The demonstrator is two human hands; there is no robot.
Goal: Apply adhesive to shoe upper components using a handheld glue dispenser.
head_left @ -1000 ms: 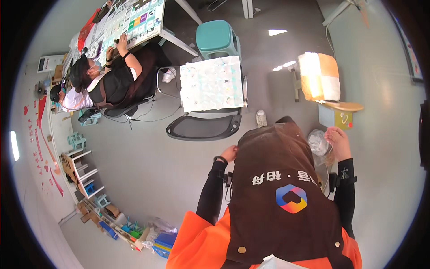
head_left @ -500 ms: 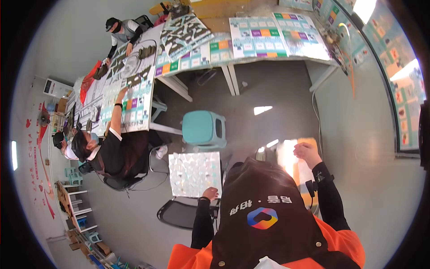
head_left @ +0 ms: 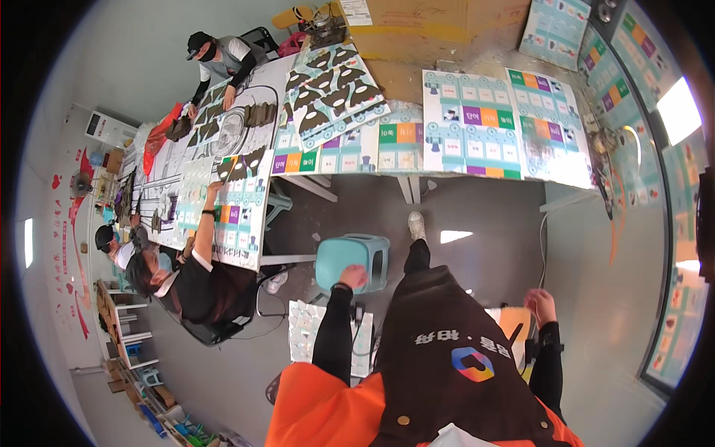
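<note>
My left hand (head_left: 354, 276) hangs in the air over the near side of a teal plastic stool (head_left: 339, 257). Its fingers are loose and slightly blurred, and I see nothing in them. My right hand (head_left: 540, 305) is out at my right side, fingers loosely curled and apart, with nothing visible in it. Below and beside that hand is a yellow-orange panel (head_left: 512, 320), partly behind my apron. Under my left forearm lies a pale sheet with a silvery pattern (head_left: 305, 322), partly covered by my arm. My shoe (head_left: 416, 225) is on the floor ahead.
Ahead, a long table carries printed sheets (head_left: 469, 123) and stacked dark-patterned sheets (head_left: 335, 97). A cardboard box (head_left: 432, 30) stands behind them. A seated co-worker (head_left: 212, 287) reaches over the left table; another person (head_left: 223, 63) works farther back. A glass panel (head_left: 678, 201) borders the right.
I have moved forward, so the table is closer and a shoe has come into view. My left hand has left the pale sheet's edge and swung forward; my right hand has dropped back.
</note>
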